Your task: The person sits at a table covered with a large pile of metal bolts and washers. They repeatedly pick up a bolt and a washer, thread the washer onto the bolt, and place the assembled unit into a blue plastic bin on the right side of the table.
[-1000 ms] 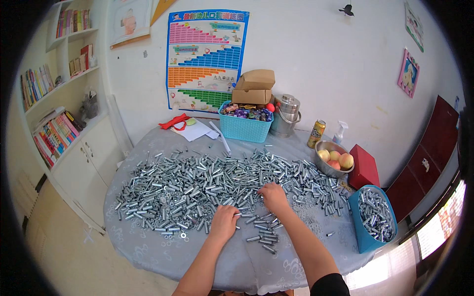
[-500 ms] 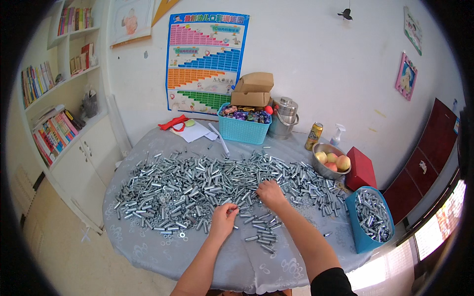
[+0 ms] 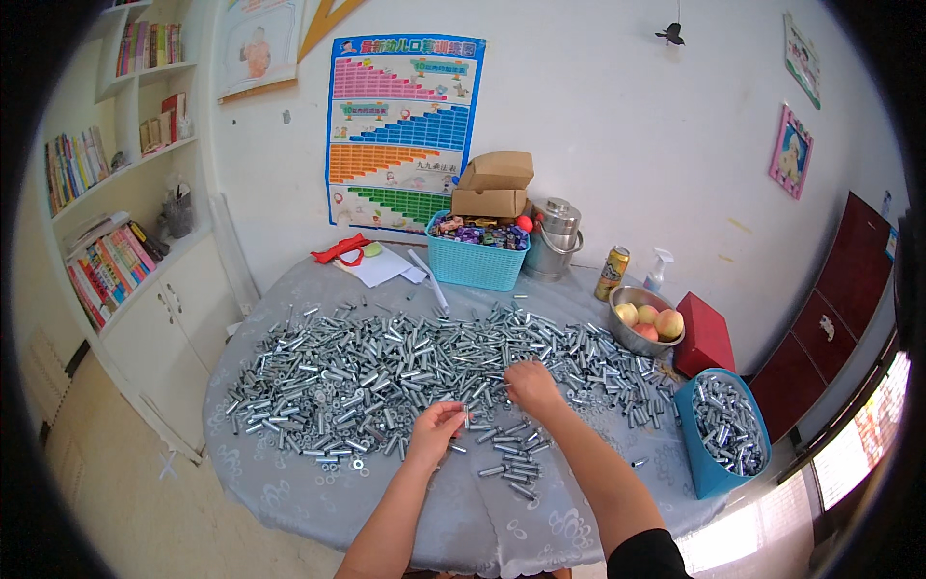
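Observation:
A wide heap of silver metal sleeves, pins and flat washers (image 3: 318, 386) spreads over the table. My left hand (image 3: 436, 434) is closed at the near edge of the heap, with a small metal sleeve (image 3: 467, 418) upright between thumb and fingers. My right hand (image 3: 533, 388) reaches to the heap's near side, its fingers pinched together. Whatever lies in that pinch is too small to make out. Between my forearms sits a smaller group of sleeved metal pieces (image 3: 519, 461), lying roughly side by side.
A blue bin (image 3: 691, 454) full of similar metal pieces stands at the right. Behind it are a red box (image 3: 706, 331), a steel bowl (image 3: 632, 338) of fruit, a can (image 3: 612, 272) and a spray bottle (image 3: 657, 271). A turquoise basket (image 3: 477, 262) stands at the back.
A metal sleeve now shows upright in my left fingers. My right hand stays at the heap with its fingers pinched, barely shifted. The view has tilted slightly.

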Tool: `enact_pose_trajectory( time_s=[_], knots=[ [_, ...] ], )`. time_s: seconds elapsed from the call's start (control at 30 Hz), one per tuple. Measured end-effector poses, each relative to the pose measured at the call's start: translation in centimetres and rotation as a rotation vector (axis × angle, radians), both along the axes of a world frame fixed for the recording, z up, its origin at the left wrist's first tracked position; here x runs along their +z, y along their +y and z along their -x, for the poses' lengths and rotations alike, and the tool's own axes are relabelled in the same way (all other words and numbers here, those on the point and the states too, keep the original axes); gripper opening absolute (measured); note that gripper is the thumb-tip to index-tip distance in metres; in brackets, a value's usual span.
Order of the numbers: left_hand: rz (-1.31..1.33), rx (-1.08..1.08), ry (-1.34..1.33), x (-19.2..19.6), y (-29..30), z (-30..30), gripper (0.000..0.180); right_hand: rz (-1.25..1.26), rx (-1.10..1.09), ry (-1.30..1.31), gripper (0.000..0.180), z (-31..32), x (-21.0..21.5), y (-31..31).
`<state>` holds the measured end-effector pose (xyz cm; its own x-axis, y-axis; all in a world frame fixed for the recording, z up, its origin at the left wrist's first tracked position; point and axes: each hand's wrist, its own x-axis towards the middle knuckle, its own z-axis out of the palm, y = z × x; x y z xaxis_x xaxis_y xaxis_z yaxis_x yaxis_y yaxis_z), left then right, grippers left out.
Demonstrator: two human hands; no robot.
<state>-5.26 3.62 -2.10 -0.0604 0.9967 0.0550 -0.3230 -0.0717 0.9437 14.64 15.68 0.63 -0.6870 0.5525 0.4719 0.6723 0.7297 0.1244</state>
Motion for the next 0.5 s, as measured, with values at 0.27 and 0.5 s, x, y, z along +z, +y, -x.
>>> enact_pose_trajectory(
  time_s=[0.27, 0.5],
  knots=[
    [-0.030, 0.017, 0.074, 0.2, -0.2, -0.3, 0.020, 0.678, -0.083, 0.809, 0.013, 0.6, 1.0, -6.0],
    [-0.245, 0.190, 0.613, 0.8, -0.9, -1.1, 0.019, 0.629, 0.105, 0.774, 0.014, 0.9, 1.9, -9.4]
  ],
)
